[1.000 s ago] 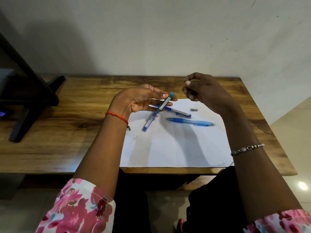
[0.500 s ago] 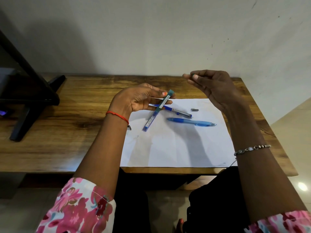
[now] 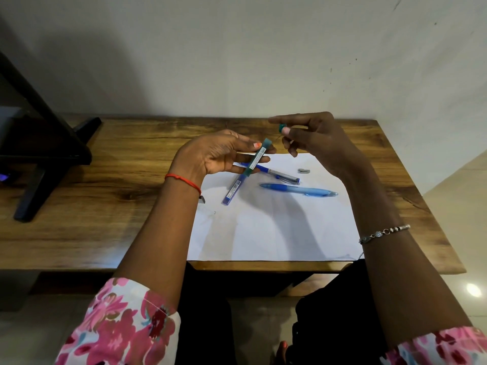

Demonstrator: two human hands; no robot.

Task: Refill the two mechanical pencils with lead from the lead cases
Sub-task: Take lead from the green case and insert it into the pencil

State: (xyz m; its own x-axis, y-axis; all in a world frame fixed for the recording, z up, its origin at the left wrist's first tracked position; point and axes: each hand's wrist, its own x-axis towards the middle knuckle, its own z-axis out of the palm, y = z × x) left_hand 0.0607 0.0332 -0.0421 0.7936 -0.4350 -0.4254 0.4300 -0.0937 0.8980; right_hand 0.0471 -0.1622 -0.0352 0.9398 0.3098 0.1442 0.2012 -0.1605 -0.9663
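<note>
My left hand (image 3: 218,156) holds a teal lead case (image 3: 257,157) tilted, its open top towards my right hand. My right hand (image 3: 319,138) is raised just to the right and pinches a small teal cap (image 3: 282,126) between thumb and forefinger. A thin dark line below the cap may be a lead. A second, blue lead case (image 3: 233,192) lies on the white paper (image 3: 263,233). Two mechanical pencils also lie there: a dark blue and clear one (image 3: 280,175) and a light blue one (image 3: 299,191). A small grey pencil cap (image 3: 303,170) rests beside them.
The paper lies on a wooden table (image 3: 105,206) against a pale wall. A black stand (image 3: 39,159) occupies the table's left end. A small dark object (image 3: 201,198) sits at the paper's left edge, next to my left wrist.
My right hand rose from beside the case top, opened its fingers, and now pinches the teal cap. My left hand has kept the teal case almost still.
</note>
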